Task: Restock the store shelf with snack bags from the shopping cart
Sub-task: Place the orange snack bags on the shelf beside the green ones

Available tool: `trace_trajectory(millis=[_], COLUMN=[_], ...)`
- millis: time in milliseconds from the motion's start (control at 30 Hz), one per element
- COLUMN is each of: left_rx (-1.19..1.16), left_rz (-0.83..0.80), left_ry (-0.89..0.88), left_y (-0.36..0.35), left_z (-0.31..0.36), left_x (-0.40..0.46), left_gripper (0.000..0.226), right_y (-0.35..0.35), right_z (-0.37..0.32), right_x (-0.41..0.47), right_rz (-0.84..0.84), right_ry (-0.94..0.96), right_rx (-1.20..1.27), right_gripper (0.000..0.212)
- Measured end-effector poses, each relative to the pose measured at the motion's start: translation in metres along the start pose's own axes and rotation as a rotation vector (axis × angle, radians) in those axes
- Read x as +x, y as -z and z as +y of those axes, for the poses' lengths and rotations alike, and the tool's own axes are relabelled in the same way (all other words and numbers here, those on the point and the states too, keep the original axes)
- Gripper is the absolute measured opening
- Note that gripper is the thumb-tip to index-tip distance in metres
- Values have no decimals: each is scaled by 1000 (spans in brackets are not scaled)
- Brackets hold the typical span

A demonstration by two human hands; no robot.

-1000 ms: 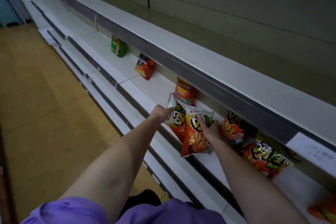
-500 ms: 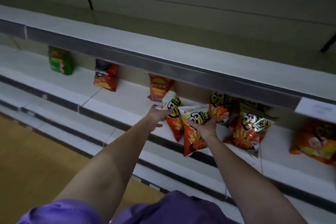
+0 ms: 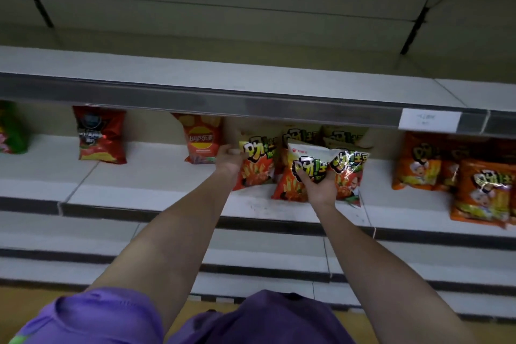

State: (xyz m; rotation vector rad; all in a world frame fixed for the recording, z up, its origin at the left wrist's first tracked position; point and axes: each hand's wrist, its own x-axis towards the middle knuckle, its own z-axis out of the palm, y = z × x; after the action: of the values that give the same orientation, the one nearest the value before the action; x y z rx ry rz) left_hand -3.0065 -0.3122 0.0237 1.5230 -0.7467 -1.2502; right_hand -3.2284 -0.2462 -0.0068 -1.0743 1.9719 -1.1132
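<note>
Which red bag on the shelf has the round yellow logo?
The Lay's bag, just left of the left hand; the darker red bag lacks it.

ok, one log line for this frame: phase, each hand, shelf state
phase: placing bags | left hand: grips left snack bag | right hand: grips middle snack bag | shelf: both bags resting on it

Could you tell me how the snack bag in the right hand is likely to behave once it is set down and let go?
The snack bag looks puffy and probably light. Its glossy film may slip in the right hand. Standing on a narrow bottom edge, it could tip forward on the shelf unless leaned back.
</note>
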Motion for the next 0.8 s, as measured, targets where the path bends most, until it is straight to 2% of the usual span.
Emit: trace_trajectory(millis=[67,133,200,267,400,467,567,700,800], left_rx=[127,240,330,396,425,349,254,413,439], left_rz=[-62,-151,-190,-229,-103,-72,-79,2,16], left_ry=[48,95,64,52,37,60,106,21,-42], left_y=[2,2,0,-4,-8,-10,-16,-23,-25], left_z=[-19,-35,-46,-53,-63,-60,-60,-68,-74], left_x=[3,-1,-2,0,11,12,21,20,18], left_gripper=[56,54,50,58,82,86,86,78,67], right_y=[-1,-4,-7,-10,-18,-21,-26,-33,-34], right_z=[6,15,22,26,29,28,29,34,38], right_x=[4,7,9,8,9,11,17,13,3], right_rz=[-11,-56,-52,-36,-34,-28,-37,21,62], right_ry=[-20,-45,-17,9,30,29,27,58,110], right_rx=[-72,-144,-177,-197,-232,-261,-263,-197,-127], right_gripper=[98,83,66,62,67,67,65,64,63])
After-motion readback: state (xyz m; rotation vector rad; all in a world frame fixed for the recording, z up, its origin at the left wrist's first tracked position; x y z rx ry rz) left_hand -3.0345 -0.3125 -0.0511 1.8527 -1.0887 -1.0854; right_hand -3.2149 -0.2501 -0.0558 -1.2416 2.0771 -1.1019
